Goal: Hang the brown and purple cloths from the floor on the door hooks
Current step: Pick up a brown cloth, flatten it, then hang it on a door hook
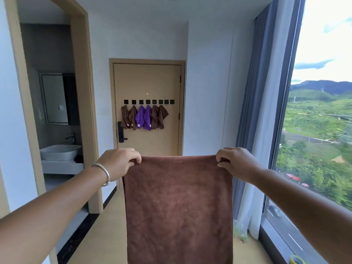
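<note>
Brown plush filled the middle of the head view: a brown cloth (pixel 178 206) hung flat and spread wide in front of the person, its top edge stretched level between both hands. The left hand (pixel 119 161) pinched the upper left corner, fingers curled over the hem, a silver bangle (pixel 103 173) on that wrist. The right hand (pixel 235 161) pinched the upper right corner the same way, thumb and fingertips closed on the fabric. The cloth dropped straight down and ran out of the bottom of the frame.

Well beyond it stood the tan door (pixel 147 82), with a row of eight black hooks (pixel 149 101) across it. Six carried cloths: two brown hanging cloths (pixel 129 118) on the left, two purple cloths (pixel 143 119) in the centre, two more brown ones (pixel 159 117) to the right. The two hooks at the right end (pixel 169 101) were bare. Small tags showed on some cloths, too small to read. A black door lock (pixel 121 134) sat below the left cloths.

To the left, an open doorway showed a white basin (pixel 60 152) with a tap (pixel 70 137) and a mirror (pixel 54 98). To the right hung a grey-blue curtain (pixel 266 111) beside a tall window (pixel 320 121) over green hills.
</note>
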